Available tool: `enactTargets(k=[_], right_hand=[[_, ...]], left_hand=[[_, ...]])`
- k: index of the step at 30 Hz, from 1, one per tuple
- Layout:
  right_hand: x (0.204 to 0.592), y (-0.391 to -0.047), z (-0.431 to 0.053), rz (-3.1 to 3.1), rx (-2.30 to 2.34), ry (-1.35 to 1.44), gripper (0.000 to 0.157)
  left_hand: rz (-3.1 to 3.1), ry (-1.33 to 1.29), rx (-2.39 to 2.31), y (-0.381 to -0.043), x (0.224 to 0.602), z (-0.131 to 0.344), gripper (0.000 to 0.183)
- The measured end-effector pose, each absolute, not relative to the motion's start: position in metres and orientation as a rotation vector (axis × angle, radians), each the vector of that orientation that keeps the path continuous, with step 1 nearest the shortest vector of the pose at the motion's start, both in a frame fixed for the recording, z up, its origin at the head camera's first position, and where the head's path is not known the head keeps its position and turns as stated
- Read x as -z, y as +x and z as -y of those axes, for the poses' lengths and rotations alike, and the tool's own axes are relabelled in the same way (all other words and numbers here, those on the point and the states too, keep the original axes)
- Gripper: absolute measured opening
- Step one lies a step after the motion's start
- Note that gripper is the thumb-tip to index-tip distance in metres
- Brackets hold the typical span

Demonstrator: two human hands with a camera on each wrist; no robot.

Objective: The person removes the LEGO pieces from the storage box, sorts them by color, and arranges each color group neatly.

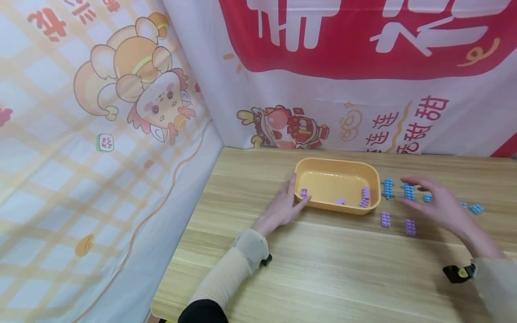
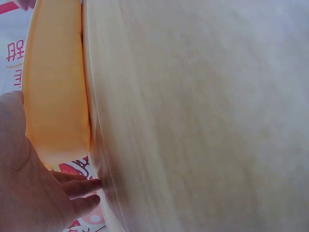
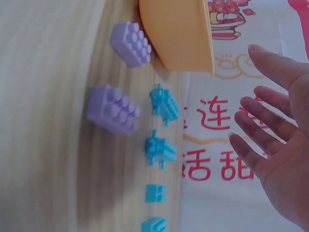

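An orange plastic tray [image 1: 327, 184] stands at the back of the table, with several purple building bricks [image 1: 365, 195] inside. My left hand [image 1: 280, 207] holds its near left corner, thumb at the front rim and the other fingers around the left end. In the left wrist view the outer wall of the tray hides part of the grip. My right hand [image 1: 442, 204] hovers above the blue bricks right of the tray, fingers spread and holding nothing. Below it show two blue bricks with side pegs [image 3: 165, 105] and smaller blue bricks [image 3: 156, 193].
Two loose purple bricks [image 1: 385, 220] lie in front of the blue ones, just right of the tray. More small blue bricks [image 1: 476, 209] lie farther right. A printed cloth [image 1: 355, 103] hangs behind the table's back edge, and another along its left side.
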State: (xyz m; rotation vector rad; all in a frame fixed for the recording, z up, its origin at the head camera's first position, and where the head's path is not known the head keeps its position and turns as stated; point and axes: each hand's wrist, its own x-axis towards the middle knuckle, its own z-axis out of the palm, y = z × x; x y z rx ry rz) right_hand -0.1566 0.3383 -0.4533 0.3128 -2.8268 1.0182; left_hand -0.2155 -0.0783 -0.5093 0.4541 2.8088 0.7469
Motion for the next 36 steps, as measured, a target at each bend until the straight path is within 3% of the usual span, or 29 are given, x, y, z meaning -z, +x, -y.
enactTargets(k=[14, 25, 36], right_hand=[[0.428, -0.196, -0.293, 3.011, -0.736, 0.592, 0.06], [0.441, -0.221, -0.261, 3.021, -0.315, 0.82, 0.045], [0.452, -0.234, -0.245, 3.106, 0.023, 0.822, 0.024]], left_hand=[[-2.801, 0.45, -0.754, -0.215, 0.508, 0.078, 0.101], [-2.809, 0.438, -0.75, -0.215, 0.509, 0.079, 0.1], [-2.795, 0.425, -0.744, -0.213, 0.508, 0.079, 0.099]])
